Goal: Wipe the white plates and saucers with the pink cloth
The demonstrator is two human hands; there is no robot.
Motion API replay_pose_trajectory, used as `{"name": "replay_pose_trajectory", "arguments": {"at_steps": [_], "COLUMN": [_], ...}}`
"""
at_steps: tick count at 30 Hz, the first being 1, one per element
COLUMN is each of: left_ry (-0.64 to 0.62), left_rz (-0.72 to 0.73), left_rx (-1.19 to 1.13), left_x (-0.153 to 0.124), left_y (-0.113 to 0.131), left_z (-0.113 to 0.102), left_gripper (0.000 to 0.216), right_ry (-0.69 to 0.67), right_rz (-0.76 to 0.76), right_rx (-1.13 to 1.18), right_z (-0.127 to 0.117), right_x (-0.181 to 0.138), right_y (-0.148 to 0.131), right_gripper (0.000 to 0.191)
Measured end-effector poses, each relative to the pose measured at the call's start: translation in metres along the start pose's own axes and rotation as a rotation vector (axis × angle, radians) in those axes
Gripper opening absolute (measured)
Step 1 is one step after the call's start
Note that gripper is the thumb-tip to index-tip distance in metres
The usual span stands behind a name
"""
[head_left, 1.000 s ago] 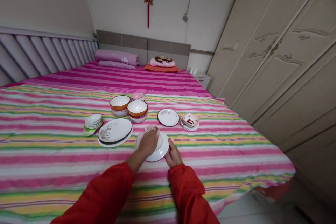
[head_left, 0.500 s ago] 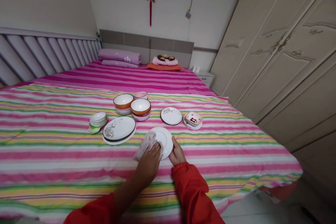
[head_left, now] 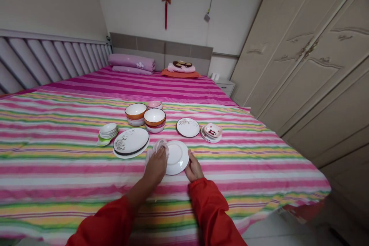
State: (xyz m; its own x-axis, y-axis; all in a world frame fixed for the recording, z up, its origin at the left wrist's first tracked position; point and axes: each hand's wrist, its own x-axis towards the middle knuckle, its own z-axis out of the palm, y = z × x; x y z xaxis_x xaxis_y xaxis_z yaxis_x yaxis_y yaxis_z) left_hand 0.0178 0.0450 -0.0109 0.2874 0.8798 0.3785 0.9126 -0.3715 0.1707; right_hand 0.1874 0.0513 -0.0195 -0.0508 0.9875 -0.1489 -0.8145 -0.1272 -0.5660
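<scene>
Far left, one grey slatted railing [head_left: 57,59], running alongside the bed. Next, a stack of small white bowls [head_left: 108,130], set in a green dish [head_left: 103,142]. Just beside it, oval plates [head_left: 132,140], stacked, the top one dark-rimmed with a grey floral print. Behind these, an orange bowl [head_left: 136,112] atop a paler one, white inside. Then one left hand [head_left: 157,166], red-sleeved, its fingers bent and closed on a crumpled pale cloth [head_left: 158,147], which is at the left edge of the white plate; thumb not clearly seen. Beyond it, a second bowl stack [head_left: 155,118], with a pink bowl [head_left: 155,103] behind. One white plate [head_left: 177,157], round, plain face showing a raised ring, between the two hands at the near side of the crockery; whether it rests on the striped cover [head_left: 268,177] cannot be told. Farther back, one round floral plate [head_left: 188,127], dark-rimmed, lying flat. One right hand [head_left: 194,167], red-sleeved, partly curled, gripping the white plate's right rim, thumb along the edge, other fingers largely hidden. Rightmost crockery: one square pinkish dish [head_left: 212,130] on stacked small white plates [head_left: 211,139].
</scene>
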Motion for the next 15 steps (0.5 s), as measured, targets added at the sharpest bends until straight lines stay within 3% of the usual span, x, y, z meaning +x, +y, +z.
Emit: {"name": "replay_pose_trajectory", "arguments": {"at_steps": [4,8,11,15], "left_ry": [0.084,0.048,0.031,-0.003], "left_rz": [0.072,0.321,0.366,0.352], "left_rx": [-0.008,-0.003,-0.033,-0.082], "left_x": [-0.04,-0.059,-0.046,-0.005], "left_y": [-0.006,0.017,0.04,0.061], "left_z": [0.01,0.01,0.007,0.003], "left_gripper": [0.047,0.049,0.046,0.045], "right_ry": [-0.026,-0.049,-0.062,-0.074], "right_rz": [0.018,0.033,0.067,0.127], "right_rx": [0.002,0.001,0.022,0.046], "right_z": [0.0,0.003,0.004,0.004], "right_x": [0.0,-0.002,-0.003,-0.002], "right_y": [0.001,0.0,-0.002,-0.004], "right_gripper": [0.028,0.03,0.032,0.027]}}
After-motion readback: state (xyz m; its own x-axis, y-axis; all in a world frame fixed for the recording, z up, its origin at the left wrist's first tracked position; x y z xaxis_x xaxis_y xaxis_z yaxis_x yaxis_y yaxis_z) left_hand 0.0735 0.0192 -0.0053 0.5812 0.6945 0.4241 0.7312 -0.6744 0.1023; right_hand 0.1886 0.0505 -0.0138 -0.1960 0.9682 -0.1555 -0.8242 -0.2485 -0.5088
